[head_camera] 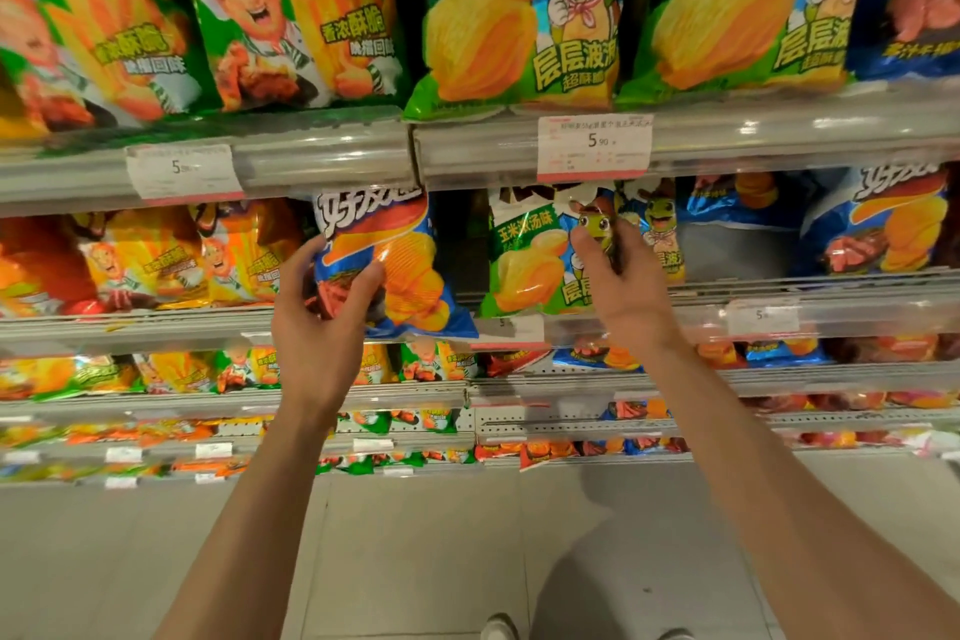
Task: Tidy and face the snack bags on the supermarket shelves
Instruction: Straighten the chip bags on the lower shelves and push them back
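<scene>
Blue bag (395, 265) in left grip (322, 322); right grip (618, 276) pinches green bag (530, 265)

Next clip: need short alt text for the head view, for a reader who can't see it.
At a supermarket snack shelf, the left hand grips a blue chip bag while the right hand pinches a green chip bag beside it. Green bags fill the shelf above, over a price tag reading 5.90.

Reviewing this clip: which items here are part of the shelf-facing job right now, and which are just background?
In the job:
- blue chip bag, gripped by the left hand
- green corn-soup chip bag, pinched by the right hand

Background:
- green fries bags on the shelf above
- price tag
- floor
</scene>
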`<action>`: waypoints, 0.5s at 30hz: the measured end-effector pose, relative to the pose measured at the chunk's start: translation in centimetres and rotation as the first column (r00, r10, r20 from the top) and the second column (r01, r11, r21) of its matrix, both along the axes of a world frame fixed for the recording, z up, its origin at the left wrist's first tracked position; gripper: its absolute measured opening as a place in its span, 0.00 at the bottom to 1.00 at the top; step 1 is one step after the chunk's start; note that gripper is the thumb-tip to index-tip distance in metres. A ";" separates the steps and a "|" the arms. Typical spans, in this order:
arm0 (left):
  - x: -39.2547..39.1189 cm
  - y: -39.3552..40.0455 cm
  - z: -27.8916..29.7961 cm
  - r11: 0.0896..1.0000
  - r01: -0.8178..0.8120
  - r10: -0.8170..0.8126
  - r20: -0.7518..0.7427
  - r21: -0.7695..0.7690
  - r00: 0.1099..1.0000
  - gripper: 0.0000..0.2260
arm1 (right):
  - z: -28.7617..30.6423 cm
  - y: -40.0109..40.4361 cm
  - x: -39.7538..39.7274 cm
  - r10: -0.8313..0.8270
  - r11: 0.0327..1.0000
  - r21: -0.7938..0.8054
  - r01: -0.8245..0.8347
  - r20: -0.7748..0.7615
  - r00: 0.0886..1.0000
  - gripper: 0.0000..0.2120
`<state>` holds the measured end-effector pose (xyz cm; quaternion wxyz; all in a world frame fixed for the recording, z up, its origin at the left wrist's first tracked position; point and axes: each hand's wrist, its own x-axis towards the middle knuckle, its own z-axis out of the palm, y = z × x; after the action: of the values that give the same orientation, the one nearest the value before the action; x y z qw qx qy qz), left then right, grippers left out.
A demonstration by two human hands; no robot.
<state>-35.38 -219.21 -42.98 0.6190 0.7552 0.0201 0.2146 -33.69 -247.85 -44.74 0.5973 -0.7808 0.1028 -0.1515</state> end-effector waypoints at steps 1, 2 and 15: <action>-0.2 0.5 -0.1 1.000 -0.005 0.005 -0.003 -0.001 1.000 0.20 | -0.1 0.6 0.6 -0.007 1.000 -0.006 0.007 0.007 1.000 0.15; -0.4 0.9 -0.2 1.000 -0.007 0.007 -0.007 -0.003 1.000 0.20 | -0.2 1.2 1.2 -0.010 1.000 -0.008 0.010 0.014 1.000 0.15; -1.6 1.1 -0.5 0.998 0.039 -0.042 -0.075 -0.039 0.996 0.22 | -0.5 4.5 5.4 0.037 0.930 -0.359 -0.080 -0.125 0.991 0.25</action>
<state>-37.02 -218.14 -43.45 0.6363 0.7512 0.0323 0.1728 -28.26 -243.39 -45.27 0.4399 -0.8879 0.0843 -0.1044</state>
